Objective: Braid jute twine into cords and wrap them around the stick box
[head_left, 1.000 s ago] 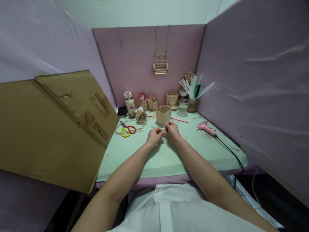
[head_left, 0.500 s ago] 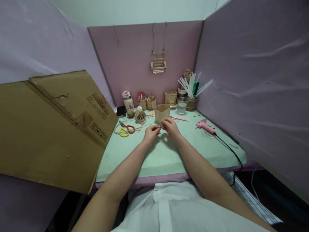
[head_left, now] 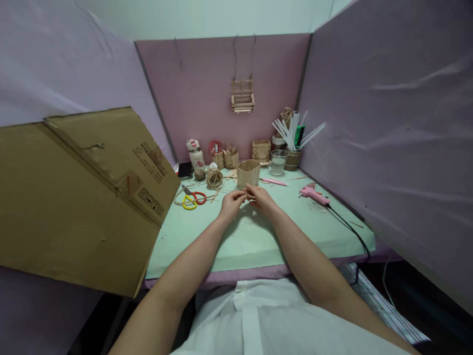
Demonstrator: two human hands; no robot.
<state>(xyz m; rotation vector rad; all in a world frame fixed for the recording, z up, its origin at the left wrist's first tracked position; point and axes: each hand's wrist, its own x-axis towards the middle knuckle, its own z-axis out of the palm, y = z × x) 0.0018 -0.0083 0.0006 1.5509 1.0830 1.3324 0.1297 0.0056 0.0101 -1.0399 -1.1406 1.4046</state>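
Observation:
My left hand point(head_left: 232, 204) is closed in a pinch at the middle of the table, and a thin strand of twine point(head_left: 228, 191) runs to it from the left. My right hand point(head_left: 260, 198) meets it fingertip to fingertip, its fingers bent and pressed together over something small that I cannot make out. Just beyond the hands stands an open container of upright wooden sticks point(head_left: 248, 173) with a wavy rim. A ball of twine point(head_left: 214, 178) lies to its left. Scissors point(head_left: 194, 198) with one yellow and one red handle rest nearer, left of my left hand.
A pink glue gun point(head_left: 314, 194) with a black cord lies at the right. Along the back stand a bottle point(head_left: 195, 155), a cup of water point(head_left: 278, 162) and a holder of white glue sticks point(head_left: 293, 159). A large cardboard sheet point(head_left: 84, 207) leans at the left.
My right hand's fingers have shifted slightly and folded closer over my left fingertips. The things on the table stay where they were.

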